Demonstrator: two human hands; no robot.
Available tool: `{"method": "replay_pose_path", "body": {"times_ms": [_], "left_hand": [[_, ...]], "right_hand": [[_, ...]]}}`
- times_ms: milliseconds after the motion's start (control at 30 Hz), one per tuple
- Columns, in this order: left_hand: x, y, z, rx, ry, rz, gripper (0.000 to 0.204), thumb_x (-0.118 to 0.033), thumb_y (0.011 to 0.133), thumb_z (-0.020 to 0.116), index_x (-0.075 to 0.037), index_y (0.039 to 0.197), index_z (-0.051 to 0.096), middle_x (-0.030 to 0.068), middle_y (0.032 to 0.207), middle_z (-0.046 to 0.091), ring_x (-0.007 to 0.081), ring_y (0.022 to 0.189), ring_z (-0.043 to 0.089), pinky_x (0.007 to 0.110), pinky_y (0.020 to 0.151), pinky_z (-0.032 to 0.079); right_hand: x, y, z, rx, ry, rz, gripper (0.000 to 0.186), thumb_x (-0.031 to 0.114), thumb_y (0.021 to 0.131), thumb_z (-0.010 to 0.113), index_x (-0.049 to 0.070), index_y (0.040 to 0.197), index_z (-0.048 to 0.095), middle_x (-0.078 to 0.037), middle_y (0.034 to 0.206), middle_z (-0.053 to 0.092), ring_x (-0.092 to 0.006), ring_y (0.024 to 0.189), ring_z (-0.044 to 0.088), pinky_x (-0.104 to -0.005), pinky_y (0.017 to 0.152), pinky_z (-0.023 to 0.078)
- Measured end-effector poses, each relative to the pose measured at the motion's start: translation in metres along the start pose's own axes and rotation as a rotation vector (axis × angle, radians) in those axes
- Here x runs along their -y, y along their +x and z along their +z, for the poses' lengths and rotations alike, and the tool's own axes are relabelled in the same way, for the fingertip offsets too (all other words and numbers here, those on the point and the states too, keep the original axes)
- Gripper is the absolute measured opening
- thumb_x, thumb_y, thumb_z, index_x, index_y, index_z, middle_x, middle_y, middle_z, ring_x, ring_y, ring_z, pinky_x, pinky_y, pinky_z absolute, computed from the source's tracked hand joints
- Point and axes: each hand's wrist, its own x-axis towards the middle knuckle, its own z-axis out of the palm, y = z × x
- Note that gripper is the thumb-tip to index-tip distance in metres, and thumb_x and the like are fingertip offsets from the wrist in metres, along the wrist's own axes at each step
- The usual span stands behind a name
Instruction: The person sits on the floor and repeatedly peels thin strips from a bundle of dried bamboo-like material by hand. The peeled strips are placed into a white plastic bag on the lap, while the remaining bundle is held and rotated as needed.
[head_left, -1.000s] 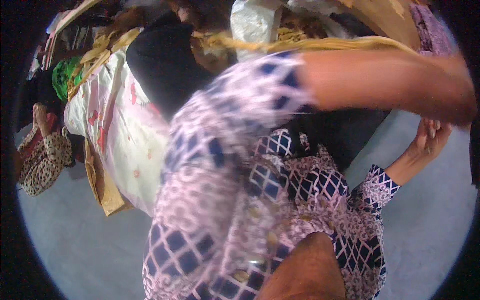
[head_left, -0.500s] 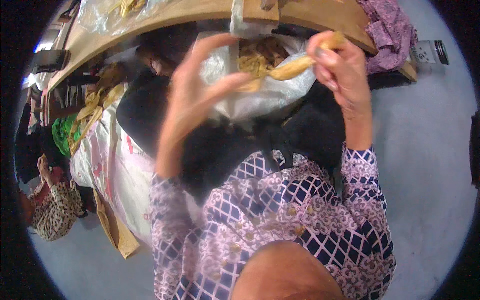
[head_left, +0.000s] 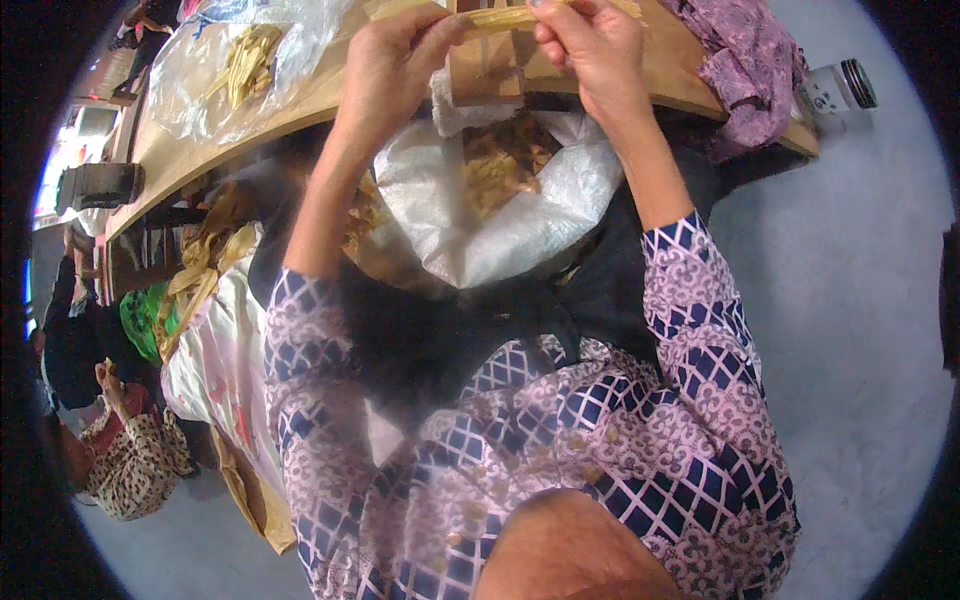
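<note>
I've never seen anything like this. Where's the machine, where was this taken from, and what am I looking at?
There's no machine here: these are a person's bare hands. A wide camera worn on their head looks down, so straight edges bend near the rim. The left hand and right hand hold a dry-looking tan strip between them, above a wooden table. On the table, a clear plastic bag with more tan pieces lies to the left, and a purple patterned cloth to the right. Below the near edge, a white sack gapes open with tan scraps inside.
</note>
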Motion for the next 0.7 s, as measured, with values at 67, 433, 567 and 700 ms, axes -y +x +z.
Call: {"method": "replay_pose_path", "body": {"times_ms": [67, 433, 567, 700], "left_hand": [[0.019, -0.007, 0.004, -0.091, 0.036, -0.02, 0.023, -0.021, 0.085, 0.055, 0.001, 0.083, 0.062, 0.0072, 0.059, 0.056, 0.0115, 0.054, 0.05, 0.026, 0.053, 0.041], [0.028, -0.096, 0.022, -0.14, -0.504, -0.464, 0.023, -0.02, 0.088, 0.052, 0.0, 0.081, 0.062, -0.0025, 0.064, 0.053, 0.0037, 0.059, 0.044, 0.019, 0.053, 0.036], [0.024, -0.118, 0.038, -0.104, -0.563, -0.505, 0.023, -0.02, 0.091, 0.049, 0.0, 0.09, 0.061, -0.0036, 0.068, 0.049, 0.0031, 0.058, 0.038, 0.017, 0.052, 0.03], [0.024, -0.129, 0.046, -0.032, -0.552, -0.482, 0.022, -0.015, 0.091, 0.047, 0.0, 0.1, 0.059, 0.0028, 0.083, 0.06, 0.008, 0.078, 0.054, 0.021, 0.073, 0.041]], "right_hand": [[-0.027, 0.003, 0.007, 0.065, -0.057, 0.065, 0.014, 0.014, 0.079, 0.063, 0.001, 0.076, 0.061, -0.003, 0.063, 0.058, -0.005, 0.049, 0.051, -0.0171, 0.044, 0.04], [-0.017, -0.071, -0.008, 0.111, 0.097, 0.383, 0.017, 0.022, 0.083, 0.061, 0.005, 0.089, 0.061, 0.002, 0.064, 0.052, -0.0025, 0.051, 0.045, -0.0141, 0.045, 0.034], [-0.045, -0.094, -0.008, 0.127, 0.086, 0.508, 0.023, 0.026, 0.084, 0.06, 0.004, 0.092, 0.062, 0.003, 0.065, 0.054, -0.0022, 0.051, 0.045, -0.0142, 0.046, 0.035], [-0.06, -0.094, -0.009, 0.14, 0.026, 0.575, 0.024, 0.027, 0.085, 0.06, 0.004, 0.091, 0.063, 0.002, 0.064, 0.055, -0.0028, 0.051, 0.046, -0.0158, 0.045, 0.036]]}}
